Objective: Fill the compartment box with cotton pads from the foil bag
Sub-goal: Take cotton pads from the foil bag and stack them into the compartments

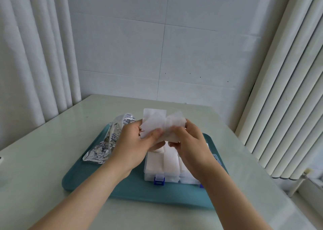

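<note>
Gripped a loose bunch of pads [157, 125] with both hands at the centre of the frame, raised above the box [157, 174]. Pinched the bunch's left side with the left hand [136, 140], thumb across the near face and fingers curled behind. Clutched the right side with the right hand [189, 142], fingers curled round the lower edge. Left the top sheets fanned out and askew above the fingers. Found the box just below the hands, at lower centre, standing on the tray [97, 181], clear-walled, with white stacks [170, 160] filling the compartments in view, a blue latch [159, 180] on the near side, and the right part hidden behind the right wrist. Found the bag [104, 144] left of centre, crumpled, lying on the tray's left part and partly behind the left hand. Saw the tray resting on the pale desk [43, 142]. Noted a curtain [26, 55] at upper left, a slatted blind [279, 90] at upper right, and a tiled wall [157, 46] between them.
</note>
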